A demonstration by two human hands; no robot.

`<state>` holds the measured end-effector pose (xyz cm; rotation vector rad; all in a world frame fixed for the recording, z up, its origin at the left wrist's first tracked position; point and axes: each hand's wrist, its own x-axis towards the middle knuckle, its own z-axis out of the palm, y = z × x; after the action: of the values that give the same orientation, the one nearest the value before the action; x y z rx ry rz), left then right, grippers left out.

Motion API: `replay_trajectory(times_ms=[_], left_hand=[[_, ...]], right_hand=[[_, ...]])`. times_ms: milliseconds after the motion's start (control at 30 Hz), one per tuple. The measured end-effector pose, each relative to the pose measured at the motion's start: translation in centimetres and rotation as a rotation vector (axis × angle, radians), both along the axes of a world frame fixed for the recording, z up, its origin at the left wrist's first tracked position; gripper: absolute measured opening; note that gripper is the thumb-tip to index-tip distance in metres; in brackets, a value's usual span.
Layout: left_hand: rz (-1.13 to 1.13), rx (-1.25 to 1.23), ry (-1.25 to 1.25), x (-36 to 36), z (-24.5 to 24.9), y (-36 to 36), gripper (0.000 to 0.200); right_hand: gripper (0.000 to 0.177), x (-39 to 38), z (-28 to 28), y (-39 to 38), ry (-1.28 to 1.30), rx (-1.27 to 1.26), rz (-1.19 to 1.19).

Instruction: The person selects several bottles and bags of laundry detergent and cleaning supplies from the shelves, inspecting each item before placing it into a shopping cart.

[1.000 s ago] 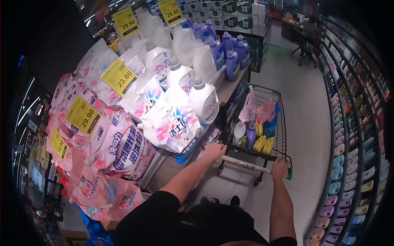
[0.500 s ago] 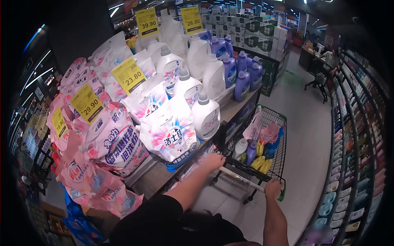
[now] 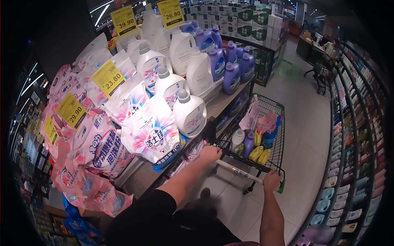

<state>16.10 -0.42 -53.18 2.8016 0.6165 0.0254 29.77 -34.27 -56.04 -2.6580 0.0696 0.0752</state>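
Note:
My left hand is wrapped round the left end of the shopping cart's pale handle. At the handle's right end my right hand grips it beside a green end cap. The black wire cart carries a white bottle, a purple bottle, yellow bananas, pink bags and something blue. Close to my left hand, on the display, are a white detergent bag and a white bottle with a grey cap.
Pink detergent bags and purple bottles fill the display on the left, under yellow price signs. Stacked cartons stand behind. A long shelf of bottles lines the right side. Further down the aisle is a wheeled chair.
The display has shifted left and grown slightly larger in view. The cart and both hands sit slightly further left, with the hands still on the handle.

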Motion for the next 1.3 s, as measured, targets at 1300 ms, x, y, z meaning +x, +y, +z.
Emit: replay_trajectory(times_ms=[1300], left_hand=[[-0.116,-0.339,-0.114,19.7,-3.3,3.2,0.036]], right_hand=[[0.053,21.5,-5.7,0.5,-0.042,-0.047,0.009]])
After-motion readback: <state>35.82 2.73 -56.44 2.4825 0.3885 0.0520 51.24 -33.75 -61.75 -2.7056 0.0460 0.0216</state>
